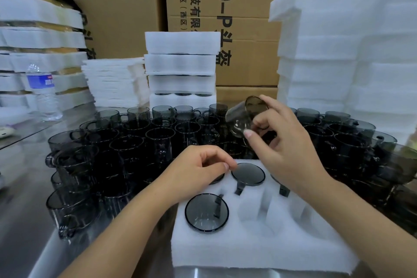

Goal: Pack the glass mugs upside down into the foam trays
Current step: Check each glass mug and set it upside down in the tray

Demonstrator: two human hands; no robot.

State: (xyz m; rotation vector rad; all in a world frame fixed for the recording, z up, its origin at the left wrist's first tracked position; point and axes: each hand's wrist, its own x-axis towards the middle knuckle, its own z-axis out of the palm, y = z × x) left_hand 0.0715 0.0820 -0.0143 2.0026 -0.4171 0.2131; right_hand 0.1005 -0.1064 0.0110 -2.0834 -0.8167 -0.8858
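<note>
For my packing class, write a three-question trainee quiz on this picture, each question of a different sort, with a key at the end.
1. True or false: the right hand holds a glass mug tilted in the air, not yet in the foam tray.
2. What stands on the table at the far left? A) a water bottle B) a kettle C) a pair of scissors
3. Fill in: the front-left mug in the tray sits with its base facing ____.

Key: 1 true; 2 A; 3 up.
</note>
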